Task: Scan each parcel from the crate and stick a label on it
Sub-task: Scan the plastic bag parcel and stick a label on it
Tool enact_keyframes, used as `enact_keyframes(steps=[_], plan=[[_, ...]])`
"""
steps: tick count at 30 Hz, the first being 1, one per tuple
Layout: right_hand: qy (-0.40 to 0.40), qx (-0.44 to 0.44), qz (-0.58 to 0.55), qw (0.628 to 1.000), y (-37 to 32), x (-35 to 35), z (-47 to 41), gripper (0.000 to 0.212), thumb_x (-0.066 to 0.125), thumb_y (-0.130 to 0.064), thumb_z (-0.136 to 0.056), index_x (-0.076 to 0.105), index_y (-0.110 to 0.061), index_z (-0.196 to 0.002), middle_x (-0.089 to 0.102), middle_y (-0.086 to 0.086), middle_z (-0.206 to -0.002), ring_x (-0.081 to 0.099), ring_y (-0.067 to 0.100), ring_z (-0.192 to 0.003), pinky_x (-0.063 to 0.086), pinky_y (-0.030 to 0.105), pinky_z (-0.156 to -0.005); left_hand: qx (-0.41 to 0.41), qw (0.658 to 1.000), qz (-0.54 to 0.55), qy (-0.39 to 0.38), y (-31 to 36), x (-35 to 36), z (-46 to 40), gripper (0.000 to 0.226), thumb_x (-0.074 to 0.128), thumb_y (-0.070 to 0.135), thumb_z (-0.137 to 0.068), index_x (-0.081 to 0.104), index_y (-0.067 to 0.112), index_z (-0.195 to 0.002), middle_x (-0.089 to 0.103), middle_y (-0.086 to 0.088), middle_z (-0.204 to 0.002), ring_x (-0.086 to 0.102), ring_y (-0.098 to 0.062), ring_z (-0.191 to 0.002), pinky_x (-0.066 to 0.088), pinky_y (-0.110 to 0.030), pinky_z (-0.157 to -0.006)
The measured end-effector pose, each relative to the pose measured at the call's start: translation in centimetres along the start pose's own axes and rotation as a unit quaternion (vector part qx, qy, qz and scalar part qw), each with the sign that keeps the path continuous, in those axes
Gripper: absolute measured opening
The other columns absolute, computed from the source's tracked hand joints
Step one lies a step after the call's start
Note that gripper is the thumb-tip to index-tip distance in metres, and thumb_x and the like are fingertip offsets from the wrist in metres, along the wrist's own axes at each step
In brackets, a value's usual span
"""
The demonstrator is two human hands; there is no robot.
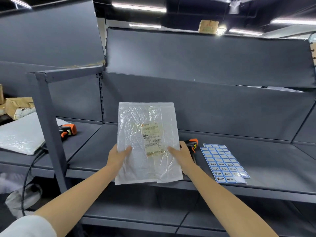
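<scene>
Overhead, the head view shows both hands gripping a white plastic parcel above the grey shelf, left hand at its left edge, right hand at its right. Behind the right hand lies an orange scanner, beside a blue label sheet.

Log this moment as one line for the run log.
step: parcel held up | both hands: left hand and right hand grip parcel | scanner: on shelf | label sheets: untouched
</scene>
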State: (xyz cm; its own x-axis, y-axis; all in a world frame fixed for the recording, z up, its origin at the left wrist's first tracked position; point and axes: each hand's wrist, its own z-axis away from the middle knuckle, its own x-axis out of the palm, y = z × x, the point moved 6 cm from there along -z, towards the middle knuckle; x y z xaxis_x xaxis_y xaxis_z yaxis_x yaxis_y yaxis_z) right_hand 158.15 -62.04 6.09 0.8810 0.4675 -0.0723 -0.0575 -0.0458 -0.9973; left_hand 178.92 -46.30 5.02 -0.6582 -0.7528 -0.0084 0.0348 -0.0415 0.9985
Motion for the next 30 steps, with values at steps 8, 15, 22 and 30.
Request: enact_keyframes(steps=[8,15,22,30], plan=[[-0.003,0.002,0.030,1.000,0.3,-0.1,-0.8,0.012,0.066,-0.025,-0.089,0.055,-0.025,-0.091,0.063,-0.001,-0.096,0.061,0.016,-0.088,0.052,0.032,-0.081,0.001,0.997,0.058,0.057,-0.9,0.5,0.2,0.035,0.056,0.017,-0.095,0.050,0.011,-0.129,0.059,-0.004,-0.114,0.056,-0.023,-0.099,0.046,-0.035,-0.083],[0.147,0.025,0.333,0.931,1.8,-5.6,-2.8,0.054,0.055,-0.026,-0.095,0.039,0.001,-0.139,0.041,0.021,-0.142,0.031,0.036,-0.135,0.025,0.041,-0.112,0.012,0.996,0.068,0.064,-1.0,0.5,0.6,0.027,0.057,0.016,-0.094,0.053,0.014,-0.120,0.060,-0.004,-0.111,0.058,-0.024,-0.098,0.048,-0.035,-0.081],[0.038,0.117,0.380,0.917,2.9,-6.4,-2.9,0.089,0.067,-0.025,-0.088,0.009,-0.003,-0.151,0.037,0.022,-0.146,0.035,0.039,-0.135,0.029,0.045,-0.112,0.010,0.994,0.077,0.074,-1.1,0.4,1.3,0.028,0.059,0.018,-0.093,0.054,0.011,-0.120,0.061,-0.006,-0.110,0.059,-0.026,-0.100,0.050,-0.040,-0.085],[0.202,0.029,0.133,0.970,-0.7,-7.7,-1.3,0.026,0.064,-0.012,-0.081,0.046,-0.005,-0.098,0.051,0.012,-0.078,0.048,0.025,-0.069,0.036,0.027,-0.052,0.018,0.993,0.089,0.072,-1.0,0.6,1.6,0.023,0.059,0.018,-0.093,0.053,0.014,-0.115,0.060,-0.004,-0.105,0.058,-0.024,-0.094,0.047,-0.035,-0.078]])
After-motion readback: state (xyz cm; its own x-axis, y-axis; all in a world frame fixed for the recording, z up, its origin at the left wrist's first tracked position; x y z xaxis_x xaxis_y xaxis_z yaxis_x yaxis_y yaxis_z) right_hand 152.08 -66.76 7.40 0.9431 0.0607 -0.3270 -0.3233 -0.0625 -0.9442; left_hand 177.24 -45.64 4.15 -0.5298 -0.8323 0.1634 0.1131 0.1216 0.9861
